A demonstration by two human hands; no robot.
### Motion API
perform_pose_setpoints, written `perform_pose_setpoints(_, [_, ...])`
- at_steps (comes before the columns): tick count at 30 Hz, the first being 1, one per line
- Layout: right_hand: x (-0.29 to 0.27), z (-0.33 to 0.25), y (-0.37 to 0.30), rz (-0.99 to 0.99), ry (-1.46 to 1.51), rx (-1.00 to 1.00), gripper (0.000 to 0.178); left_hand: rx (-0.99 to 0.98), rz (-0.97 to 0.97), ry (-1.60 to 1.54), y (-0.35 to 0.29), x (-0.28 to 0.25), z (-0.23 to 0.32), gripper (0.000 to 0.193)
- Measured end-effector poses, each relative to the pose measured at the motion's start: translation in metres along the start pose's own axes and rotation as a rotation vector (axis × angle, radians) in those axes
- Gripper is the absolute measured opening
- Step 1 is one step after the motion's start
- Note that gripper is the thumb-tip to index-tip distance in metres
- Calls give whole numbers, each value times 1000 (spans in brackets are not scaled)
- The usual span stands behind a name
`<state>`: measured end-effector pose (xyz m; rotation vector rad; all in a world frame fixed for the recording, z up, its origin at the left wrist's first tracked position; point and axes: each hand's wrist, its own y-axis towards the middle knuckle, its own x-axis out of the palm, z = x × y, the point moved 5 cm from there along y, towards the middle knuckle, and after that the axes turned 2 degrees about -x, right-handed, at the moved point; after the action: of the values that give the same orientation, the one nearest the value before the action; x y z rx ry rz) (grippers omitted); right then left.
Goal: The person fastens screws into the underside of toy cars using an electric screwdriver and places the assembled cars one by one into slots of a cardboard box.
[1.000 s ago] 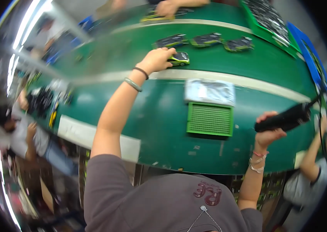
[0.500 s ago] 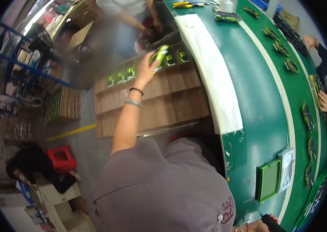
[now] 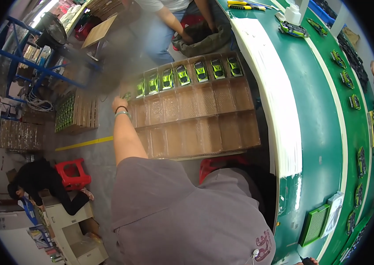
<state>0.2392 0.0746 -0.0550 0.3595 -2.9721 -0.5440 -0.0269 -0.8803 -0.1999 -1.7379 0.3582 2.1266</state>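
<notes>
At the far left end of a row of green-and-black toy cars (image 3: 200,72), my left hand (image 3: 119,104) reaches down with its fingers closed on a blurred greenish toy car (image 3: 127,96). The row lies in the far compartments of a brown divided tray (image 3: 187,132). My left wrist wears a dark band and a pale bangle. Near the lower right edge, only a bit of my right hand (image 3: 314,260) shows, closed on what looks like a black screwdriver (image 3: 306,261), over the green bench (image 3: 302,110).
White sheeting (image 3: 280,110) covers the bench edge. More cars (image 3: 346,79) lie on the green strip at right. A green mesh tray (image 3: 314,224) rests on the bench. A co-worker's arms (image 3: 173,22) reach into a dark sack. A red stool (image 3: 72,173) stands at left near another person.
My left hand has moved left along the row with the toy car, from the middle to the left end. The view has shifted, so less of my right hand shows.
</notes>
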Motion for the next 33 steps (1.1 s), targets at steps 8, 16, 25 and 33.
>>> perform_pose_setpoints(8, [-21,3,18,89,-73,41,87,357,523,5,55,-57,65,34])
perform_pose_setpoints(16, [-134,-10,0,175,287,34,88,1107,236,-658,-140,-60,323,23])
perform_pose_setpoints(25, [-110,-54,-23,335,168,-112,86,2551,-609,-781,-753,-174,426,24])
perform_pose_setpoints(33, [-102,-58,-23,298,189,-96,86,2839,-707,-649,-1037,-88,437,39])
